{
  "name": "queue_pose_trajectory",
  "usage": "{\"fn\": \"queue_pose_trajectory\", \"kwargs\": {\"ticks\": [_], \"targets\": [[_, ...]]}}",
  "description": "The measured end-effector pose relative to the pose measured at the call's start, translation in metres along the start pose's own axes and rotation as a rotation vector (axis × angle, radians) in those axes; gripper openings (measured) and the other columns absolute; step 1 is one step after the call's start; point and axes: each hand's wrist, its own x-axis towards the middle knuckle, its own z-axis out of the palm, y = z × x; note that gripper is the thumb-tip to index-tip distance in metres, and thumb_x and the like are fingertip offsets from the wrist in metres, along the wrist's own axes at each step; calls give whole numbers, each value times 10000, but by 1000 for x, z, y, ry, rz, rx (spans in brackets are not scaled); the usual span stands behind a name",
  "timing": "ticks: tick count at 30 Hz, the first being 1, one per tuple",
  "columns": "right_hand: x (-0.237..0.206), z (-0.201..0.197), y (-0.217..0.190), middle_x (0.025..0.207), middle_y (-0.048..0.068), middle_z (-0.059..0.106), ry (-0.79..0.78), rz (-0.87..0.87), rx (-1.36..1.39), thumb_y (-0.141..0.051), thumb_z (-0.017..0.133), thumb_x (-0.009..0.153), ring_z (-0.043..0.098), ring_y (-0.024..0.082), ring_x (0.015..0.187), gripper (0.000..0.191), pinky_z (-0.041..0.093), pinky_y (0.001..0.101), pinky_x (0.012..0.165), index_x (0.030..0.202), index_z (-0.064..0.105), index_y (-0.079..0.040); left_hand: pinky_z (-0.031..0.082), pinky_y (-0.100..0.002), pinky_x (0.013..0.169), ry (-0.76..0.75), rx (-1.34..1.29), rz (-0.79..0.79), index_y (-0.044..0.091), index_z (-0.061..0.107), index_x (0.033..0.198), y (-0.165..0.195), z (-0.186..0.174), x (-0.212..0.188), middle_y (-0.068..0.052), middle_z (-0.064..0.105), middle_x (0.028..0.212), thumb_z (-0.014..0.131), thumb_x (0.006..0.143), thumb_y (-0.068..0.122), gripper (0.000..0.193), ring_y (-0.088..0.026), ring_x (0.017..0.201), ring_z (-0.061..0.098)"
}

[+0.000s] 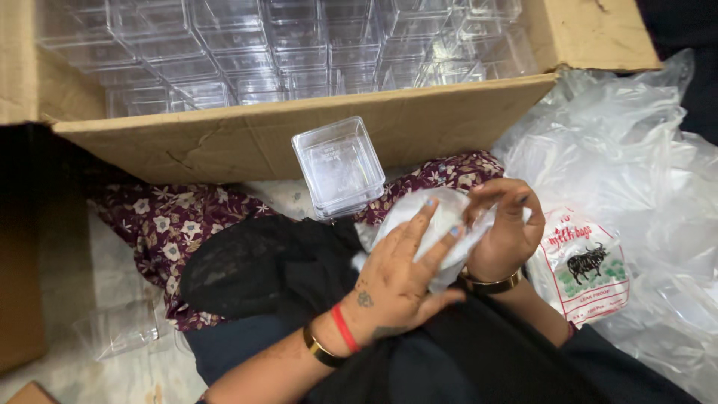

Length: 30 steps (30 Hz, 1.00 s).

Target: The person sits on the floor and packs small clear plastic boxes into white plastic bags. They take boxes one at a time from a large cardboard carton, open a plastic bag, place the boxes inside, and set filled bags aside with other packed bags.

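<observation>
Two hands, left hand (396,280) and right hand (505,232), grip one plastic bag (441,224) (clear).

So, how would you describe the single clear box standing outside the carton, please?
Find the big cardboard carton full of clear plastic containers. Leaning against its front wall, just above the hands, stands one small square clear box. Unlike its neighbours, it stands alone outside the carton.

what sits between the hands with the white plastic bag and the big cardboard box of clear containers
In the head view, a small stack of clear square plastic containers stands between them, leaning against the brown cardboard box.
</observation>
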Motion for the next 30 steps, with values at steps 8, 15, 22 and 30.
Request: {"fn": "queue_pose_trajectory", "kwargs": {"ticks": [8, 15, 22, 30], "targets": [[-15, 5, -36, 990, 109, 660, -331, 408, 593, -535, 662, 937, 659, 209, 921, 571, 549, 377, 845, 1223, 599, -44, 504, -259, 681, 218, -483, -606, -2, 685, 990, 0, 12, -44, -39, 658, 824, 684, 987, 116, 118, -110, 742, 597], [-46, -16, -25, 1114, 113, 706, -366, 273, -9, -129, 697, 1014, 654, 175, 1011, 166, 520, 326, 922, 1101, 706, 13, 480, -225, 690, 248, -479, -676, 1, 685, 1012, 23, -13, -54, 7, 639, 814, 671, 1018, 147, 147, -65, 763, 545], [-59, -24, -12, 1075, 91, 719, -535, -241, -270, 57, 650, 943, 679, 169, 1003, 138, 538, 302, 919, 1056, 661, -23, 531, -367, 811, 289, 4, -202, 34, 650, 1066, 51, -42, -42, -115, 692, 987, 701, 931, 136, 177, -290, 900, 664], [-65, -21, -14, 890, 56, 709, -506, 64, -283, -35, 713, 953, 635, 135, 778, 39, 511, 254, 713, 985, 715, -14, 551, -311, 702, 246, -102, -489, 50, 688, 1015, 47, -38, -45, -74, 702, 840, 637, 1008, 141, 105, -217, 747, 702]]}}
